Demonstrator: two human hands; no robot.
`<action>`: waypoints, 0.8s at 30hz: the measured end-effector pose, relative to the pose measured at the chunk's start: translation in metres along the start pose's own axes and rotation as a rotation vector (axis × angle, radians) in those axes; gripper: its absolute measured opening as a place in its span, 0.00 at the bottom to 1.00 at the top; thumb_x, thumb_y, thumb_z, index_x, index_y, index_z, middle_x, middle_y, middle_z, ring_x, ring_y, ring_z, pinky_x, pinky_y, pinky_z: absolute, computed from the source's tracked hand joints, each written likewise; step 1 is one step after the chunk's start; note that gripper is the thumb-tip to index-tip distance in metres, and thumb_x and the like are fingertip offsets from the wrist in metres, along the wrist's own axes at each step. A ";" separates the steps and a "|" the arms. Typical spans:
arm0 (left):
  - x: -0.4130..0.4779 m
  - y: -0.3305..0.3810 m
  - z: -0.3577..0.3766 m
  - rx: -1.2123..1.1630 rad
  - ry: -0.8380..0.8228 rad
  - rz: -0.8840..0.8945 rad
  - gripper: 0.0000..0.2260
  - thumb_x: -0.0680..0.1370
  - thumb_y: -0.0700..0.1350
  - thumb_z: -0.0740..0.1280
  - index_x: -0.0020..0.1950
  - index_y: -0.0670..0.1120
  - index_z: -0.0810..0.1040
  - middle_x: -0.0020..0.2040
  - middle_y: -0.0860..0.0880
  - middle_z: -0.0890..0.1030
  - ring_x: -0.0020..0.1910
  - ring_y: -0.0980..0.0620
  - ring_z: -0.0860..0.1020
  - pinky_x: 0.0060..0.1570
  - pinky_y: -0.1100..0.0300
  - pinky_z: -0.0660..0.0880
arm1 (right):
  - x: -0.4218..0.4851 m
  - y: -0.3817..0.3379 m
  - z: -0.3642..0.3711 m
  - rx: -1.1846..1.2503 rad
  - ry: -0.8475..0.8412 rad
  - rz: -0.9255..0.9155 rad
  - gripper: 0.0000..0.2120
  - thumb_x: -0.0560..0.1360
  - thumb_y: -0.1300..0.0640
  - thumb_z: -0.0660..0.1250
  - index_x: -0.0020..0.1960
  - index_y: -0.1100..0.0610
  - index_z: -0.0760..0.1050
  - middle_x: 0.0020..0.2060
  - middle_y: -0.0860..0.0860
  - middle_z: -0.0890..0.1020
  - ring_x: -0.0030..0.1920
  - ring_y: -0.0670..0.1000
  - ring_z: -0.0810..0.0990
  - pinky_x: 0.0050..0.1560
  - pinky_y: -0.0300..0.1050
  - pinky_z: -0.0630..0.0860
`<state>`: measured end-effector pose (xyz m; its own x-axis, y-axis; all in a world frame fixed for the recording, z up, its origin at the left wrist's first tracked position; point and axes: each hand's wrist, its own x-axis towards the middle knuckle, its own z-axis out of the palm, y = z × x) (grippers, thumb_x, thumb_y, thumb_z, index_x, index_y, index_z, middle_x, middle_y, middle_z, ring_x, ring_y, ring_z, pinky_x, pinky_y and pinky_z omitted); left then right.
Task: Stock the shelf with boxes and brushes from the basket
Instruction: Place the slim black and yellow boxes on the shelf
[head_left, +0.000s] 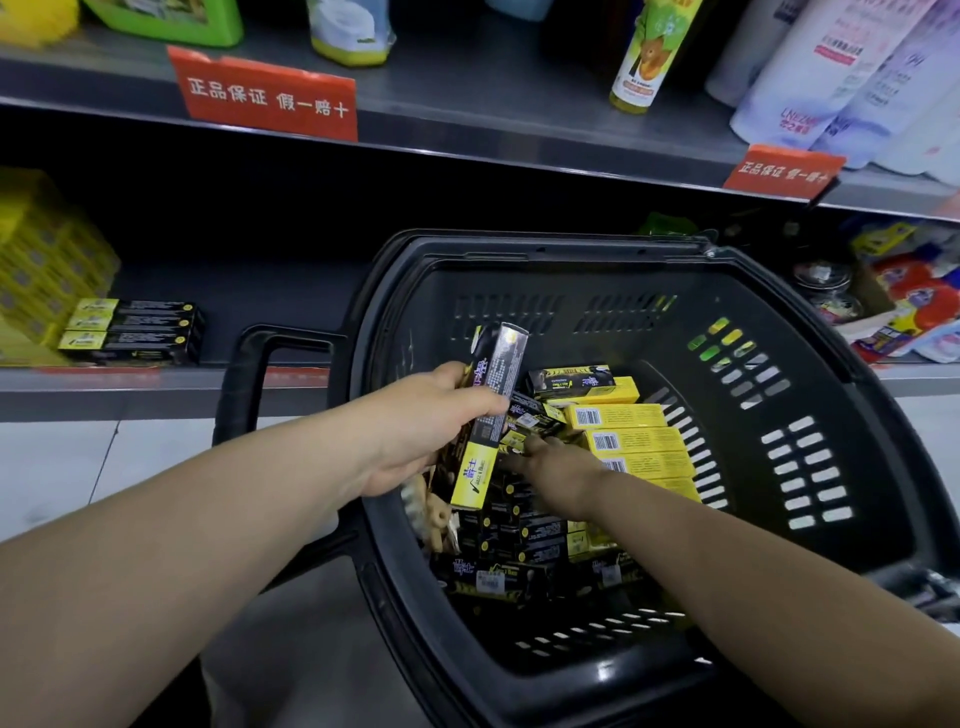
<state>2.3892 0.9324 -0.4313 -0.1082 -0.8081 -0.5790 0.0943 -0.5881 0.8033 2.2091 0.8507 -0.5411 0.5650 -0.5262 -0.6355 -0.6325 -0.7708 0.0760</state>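
Over the basket (779, 322), left hand (415, 426) clasps long boxes (488, 415); right hand (561, 467), fingers hidden, touches piled boxes (623, 441).

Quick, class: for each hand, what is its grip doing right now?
Left hand: closed, holding black-and-yellow boxes above the basket.
Right hand: down among the boxes in the basket; its grip cannot be told.
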 end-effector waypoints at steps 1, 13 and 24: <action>0.001 0.000 0.000 0.005 0.004 -0.001 0.30 0.77 0.46 0.66 0.76 0.49 0.58 0.72 0.43 0.69 0.71 0.45 0.67 0.72 0.47 0.61 | -0.001 0.000 -0.003 -0.004 0.013 -0.010 0.35 0.75 0.61 0.65 0.76 0.45 0.53 0.66 0.58 0.66 0.65 0.60 0.67 0.54 0.53 0.73; 0.003 0.002 0.002 -0.052 0.071 -0.029 0.31 0.77 0.53 0.66 0.76 0.46 0.58 0.71 0.45 0.70 0.68 0.46 0.70 0.71 0.46 0.61 | -0.064 0.013 -0.098 1.418 0.312 -0.110 0.23 0.61 0.37 0.68 0.50 0.51 0.76 0.43 0.52 0.82 0.43 0.51 0.80 0.46 0.45 0.79; 0.003 -0.001 0.000 0.063 0.105 0.058 0.33 0.70 0.45 0.74 0.72 0.42 0.65 0.65 0.42 0.75 0.64 0.45 0.74 0.68 0.47 0.67 | -0.035 0.014 -0.076 1.578 0.270 -0.049 0.24 0.76 0.41 0.59 0.63 0.57 0.71 0.51 0.52 0.82 0.49 0.51 0.82 0.58 0.50 0.77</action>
<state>2.3890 0.9311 -0.4339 -0.0003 -0.8417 -0.5399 0.0347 -0.5396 0.8412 2.2206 0.8311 -0.4599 0.5650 -0.6902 -0.4521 -0.4041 0.2463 -0.8809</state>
